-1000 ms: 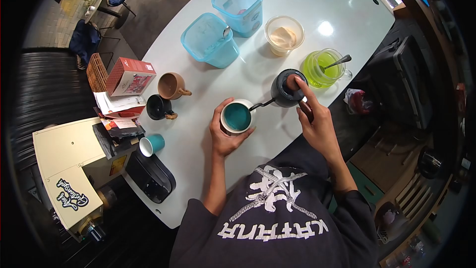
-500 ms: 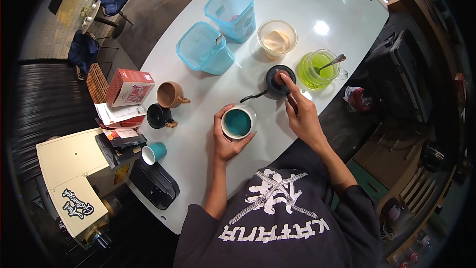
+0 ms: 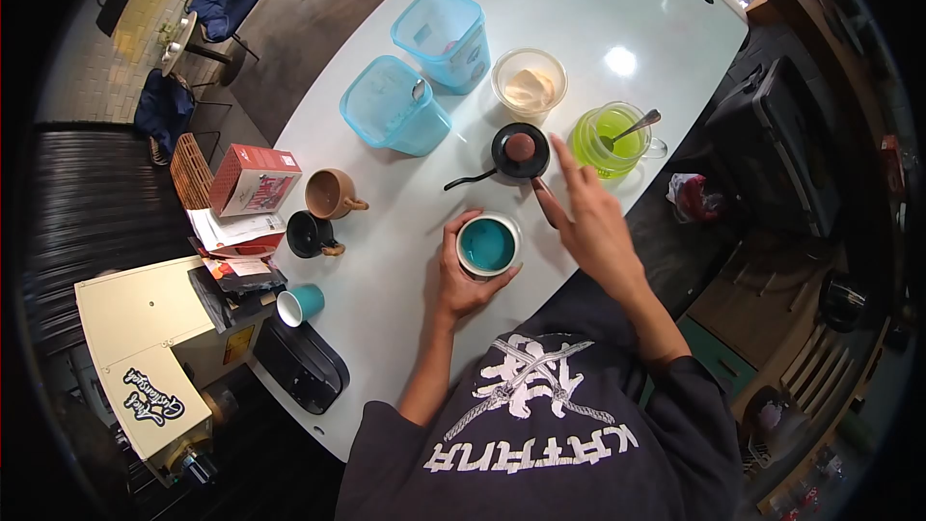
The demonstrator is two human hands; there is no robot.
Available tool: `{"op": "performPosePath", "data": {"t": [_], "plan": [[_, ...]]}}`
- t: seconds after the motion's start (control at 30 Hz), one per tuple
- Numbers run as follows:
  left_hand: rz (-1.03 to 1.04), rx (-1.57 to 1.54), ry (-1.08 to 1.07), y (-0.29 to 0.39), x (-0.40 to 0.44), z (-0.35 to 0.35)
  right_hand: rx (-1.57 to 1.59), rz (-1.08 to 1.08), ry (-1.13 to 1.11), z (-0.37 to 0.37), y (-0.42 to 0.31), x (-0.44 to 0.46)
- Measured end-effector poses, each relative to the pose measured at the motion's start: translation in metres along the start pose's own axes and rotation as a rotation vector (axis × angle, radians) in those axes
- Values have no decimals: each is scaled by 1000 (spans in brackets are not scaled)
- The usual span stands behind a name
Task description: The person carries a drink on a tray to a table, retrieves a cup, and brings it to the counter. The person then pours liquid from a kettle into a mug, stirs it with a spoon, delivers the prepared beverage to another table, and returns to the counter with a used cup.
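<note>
My left hand (image 3: 465, 275) is wrapped round a white cup with teal liquid (image 3: 487, 244) in it, above the table's near side. My right hand (image 3: 600, 227) grips the brown handle of a small black gooseneck kettle (image 3: 505, 165), its index finger stretched out beside the lid. A round brown knob tops the lid. The thin spout points left, above and apart from the cup. Right of the kettle stands a glass jug of bright green liquid (image 3: 610, 147) with a spoon (image 3: 637, 125) in it. Behind the kettle is a clear tub (image 3: 530, 83) holding a cream-coloured substance.
Two light-blue plastic containers (image 3: 410, 121) stand at the back of the white table (image 3: 598, 0). On the left are a brown mug (image 3: 331, 195), a black mug (image 3: 309, 234), a teal cup (image 3: 304, 303) and a red box (image 3: 253, 180). A cream-coloured machine (image 3: 135, 314) stands lower left.
The kettle has shifted slightly left and back. My right index finger has come off the lid knob and now points past it. My left hand has moved the cup a little right.
</note>
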State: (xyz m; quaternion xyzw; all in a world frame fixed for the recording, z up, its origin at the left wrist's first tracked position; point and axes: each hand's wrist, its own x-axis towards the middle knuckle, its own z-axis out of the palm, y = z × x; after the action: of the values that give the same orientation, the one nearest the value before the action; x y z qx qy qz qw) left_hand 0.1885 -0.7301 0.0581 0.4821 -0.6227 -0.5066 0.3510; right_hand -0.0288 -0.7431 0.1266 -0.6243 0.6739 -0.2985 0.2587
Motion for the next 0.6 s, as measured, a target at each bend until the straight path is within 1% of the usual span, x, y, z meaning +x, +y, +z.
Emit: {"op": "performPosePath", "data": {"t": [0.07, 0.1, 0.23, 0.37, 0.47, 0.5, 0.57, 0.6], "plan": [[26, 17, 6, 0, 1, 3, -46, 17, 156, -23, 0, -2], [51, 34, 9, 0, 2, 5, -88, -46, 279, -33, 11, -1], [59, 6, -20, 3, 5, 11, -132, 103, 521, -66, 28, 19], [83, 25, -47, 6, 7, 17, -155, 120, 513, -67, 57, 38], [81, 20, -43, 8, 7, 18, -33, 162, 456, -65, 67, 49], [78, 27, -38, 8, 7, 19, -33, 161, 455, -64, 70, 52], [88, 16, -21, 5, 7, 20, 93, 139, 467, -59, 78, 57], [99, 4, -7, 4, 7, 20, 95, 137, 465, -59, 77, 57]]}}
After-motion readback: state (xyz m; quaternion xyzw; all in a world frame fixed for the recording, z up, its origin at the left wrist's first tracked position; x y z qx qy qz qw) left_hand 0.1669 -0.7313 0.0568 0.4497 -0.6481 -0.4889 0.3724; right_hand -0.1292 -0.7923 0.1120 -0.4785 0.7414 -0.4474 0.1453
